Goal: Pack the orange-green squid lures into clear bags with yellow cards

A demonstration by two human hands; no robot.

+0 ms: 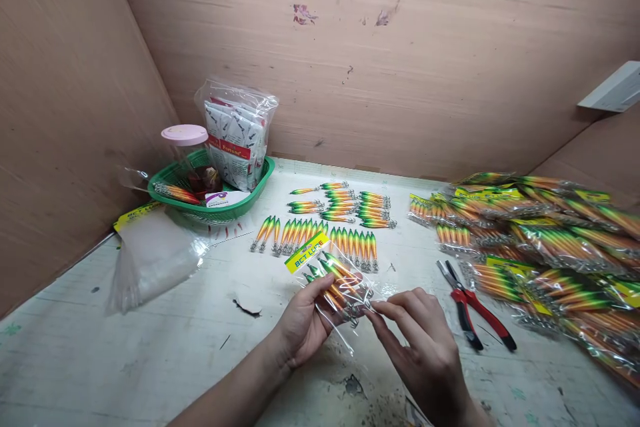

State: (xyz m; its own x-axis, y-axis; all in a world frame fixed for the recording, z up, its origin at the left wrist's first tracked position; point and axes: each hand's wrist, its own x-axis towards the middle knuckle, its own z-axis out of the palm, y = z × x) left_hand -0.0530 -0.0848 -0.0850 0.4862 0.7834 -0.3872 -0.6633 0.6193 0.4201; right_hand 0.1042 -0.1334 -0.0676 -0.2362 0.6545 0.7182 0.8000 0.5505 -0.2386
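My left hand (305, 320) is closed round a clear plastic bag of fishing lures (335, 280), thumb on top and fingers beneath. A yellow and green header labels the bag, and several green and orange lures lie inside with their metal hooks toward my right. The fingertips of my right hand (420, 333) pinch the bag's right end beside the hooks. Just beyond the bag, loose lures (295, 237) stand in a row on the white table (190, 353). More loose lures (343, 200) lie in small stacks behind that row.
Packed lure bags (550, 247) are heaped at the right. Red-handled pliers (475, 310) lie beside them. At the left, empty clear bags (155, 267) rest before a green basket (240, 210) holding a pink-lidded jar (185, 137) and a bag of packets (235, 140). Wooden panels (350, 80) enclose the table.
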